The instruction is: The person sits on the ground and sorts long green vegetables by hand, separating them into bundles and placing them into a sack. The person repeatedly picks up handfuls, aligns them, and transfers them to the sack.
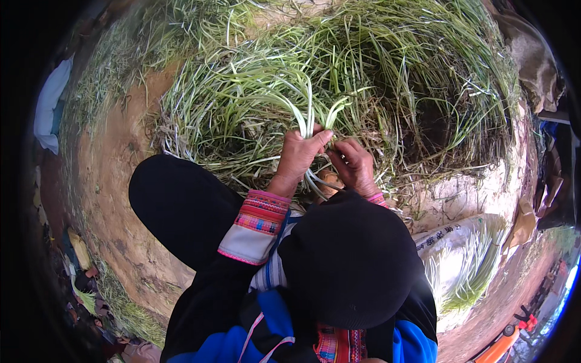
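My left hand (297, 156) is closed around several long stalks (307, 109) with white lower parts and green leaves. Their pale ends hang down below my fist toward my lap. Between my left thumb and my right hand (352, 163) stands a shorter green stalk (333, 115). The fingers of my right hand pinch at its lower end; what exactly they hold is partly hidden. Behind both hands lies a large heap of long green leafy plants (254, 77), with dark roots and dry leaves among them.
At the lower right, pale stalks with green tips (472, 272) lie over a white woven sack (442, 238) bearing writing. A brown sack (529, 59) is at the upper right, a white bag (52, 104) at the left rim. My dark-clothed knees flank the hands. An orange vehicle (499, 347) shows lower right.
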Available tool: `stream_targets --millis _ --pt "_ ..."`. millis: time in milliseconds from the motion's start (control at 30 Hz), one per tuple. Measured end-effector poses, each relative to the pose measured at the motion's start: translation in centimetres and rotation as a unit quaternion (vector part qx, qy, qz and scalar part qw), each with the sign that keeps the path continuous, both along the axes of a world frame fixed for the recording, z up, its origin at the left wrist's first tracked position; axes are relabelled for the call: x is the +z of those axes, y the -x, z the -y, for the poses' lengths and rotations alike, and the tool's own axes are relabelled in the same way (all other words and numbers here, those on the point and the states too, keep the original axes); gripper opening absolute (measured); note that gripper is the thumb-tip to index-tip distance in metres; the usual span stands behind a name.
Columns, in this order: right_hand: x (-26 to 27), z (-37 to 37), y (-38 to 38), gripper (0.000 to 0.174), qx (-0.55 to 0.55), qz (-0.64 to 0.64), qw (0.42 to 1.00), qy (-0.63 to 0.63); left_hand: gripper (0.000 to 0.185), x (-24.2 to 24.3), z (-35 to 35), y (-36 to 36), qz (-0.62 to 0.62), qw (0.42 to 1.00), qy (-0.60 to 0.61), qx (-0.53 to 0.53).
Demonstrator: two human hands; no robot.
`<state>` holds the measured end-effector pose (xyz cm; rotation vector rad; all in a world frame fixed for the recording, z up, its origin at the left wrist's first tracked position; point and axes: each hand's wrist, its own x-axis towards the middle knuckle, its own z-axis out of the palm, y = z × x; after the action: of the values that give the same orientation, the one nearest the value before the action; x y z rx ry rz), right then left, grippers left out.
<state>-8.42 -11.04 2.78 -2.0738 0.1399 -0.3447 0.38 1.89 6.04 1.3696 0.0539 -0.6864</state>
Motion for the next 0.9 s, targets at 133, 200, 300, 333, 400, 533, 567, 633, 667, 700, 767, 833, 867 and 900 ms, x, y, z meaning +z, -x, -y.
stream_targets --millis 133,200,300,333,400,533,567,633,667,700,767,833,867,900 --pt "0.0 -0.3 -0.8 0.026 -0.017 -0.068 0.970 -0.234 0.015 -0.5 -0.4 0.0 -0.024 0.999 -0.014 0.017" --pt "0.0 -0.6 -1.4 0.030 -0.057 -0.136 0.847 -0.511 0.016 -0.8 -0.4 0.1 -0.021 0.999 -0.022 0.019" --pt "-0.2 -1.1 -2.5 0.024 -0.063 -0.141 0.801 -0.578 0.017 -1.2 -0.4 0.1 -0.008 0.999 -0.046 -0.007" --pt "-0.3 -1.3 -2.7 0.022 -0.063 -0.141 0.780 -0.607 0.017 -1.3 -0.5 0.1 0.004 0.998 -0.062 -0.018" --pt "-0.6 -1.5 -3.0 0.014 -0.063 -0.102 0.762 -0.636 0.019 -1.5 -0.5 0.3 0.013 0.998 -0.066 -0.010" --pt "-2.1 -1.6 -2.8 0.012 -0.109 -0.030 0.695 -0.710 0.018 -1.6 -0.4 0.7 -0.008 0.996 -0.074 0.058" --pt "-2.6 -1.3 -2.4 0.012 -0.099 0.000 0.673 -0.733 0.018 -1.6 -0.5 0.5 -0.017 0.993 -0.068 0.090" --pt "-3.7 0.0 -1.3 0.011 -0.087 0.027 0.621 -0.778 0.017 -1.6 -0.9 -0.2 -0.044 0.988 -0.022 0.150" --pt "-4.1 1.1 -0.3 0.010 -0.095 0.020 0.640 -0.762 0.017 -1.6 -1.3 -0.7 -0.050 0.982 -0.005 0.181" --pt "-4.3 2.8 1.0 0.008 -0.085 0.001 0.651 -0.754 0.016 -1.5 -1.8 -1.3 -0.043 0.979 0.017 0.199" --pt "-4.4 6.4 3.7 0.010 -0.150 -0.074 0.738 -0.654 0.015 -1.4 -2.5 -2.0 -0.033 0.972 0.047 0.226" --pt "-4.1 8.9 5.2 0.015 -0.280 -0.253 0.809 -0.450 0.015 -1.4 -2.2 -1.6 -0.008 0.981 0.040 0.187" --pt "-3.7 9.8 5.6 0.023 -0.237 -0.334 0.900 -0.150 0.016 -1.3 -1.9 -1.2 -0.003 0.988 0.030 0.153" --pt "-3.2 9.7 5.6 0.026 -0.217 -0.204 0.943 0.147 0.019 -1.3 -1.5 -0.7 0.002 0.991 0.018 0.135"
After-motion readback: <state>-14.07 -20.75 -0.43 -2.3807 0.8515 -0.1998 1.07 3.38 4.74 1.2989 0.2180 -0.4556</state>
